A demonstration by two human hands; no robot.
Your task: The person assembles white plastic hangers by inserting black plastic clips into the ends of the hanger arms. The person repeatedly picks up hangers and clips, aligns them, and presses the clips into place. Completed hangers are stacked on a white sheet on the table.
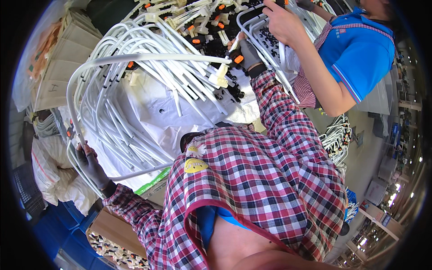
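Observation:
A large white bent tube (148, 57) arches across the left of the head view, in front of me. My left hand (91, 165), in a grey glove with bare fingertips, is closed around its left side. Beside the tube's far end, my gloved right hand (248, 53) grips a small black plastic fitting (235, 56) with an orange tab. The fitting is at or touching the tube end; I cannot tell whether it is seated on it. Next to this end lies a cream plastic clip (219, 76). Under the held tube spreads a pile of white bent tubes (112, 112).
Cream and black fittings (204, 22) are heaped at the back. At right, a co-worker in a blue shirt (366, 49) reaches a hand (284, 23) over a white tube frame (256, 31). A cardboard box of fittings (119, 234) stands lower left, near white sacks (58, 168).

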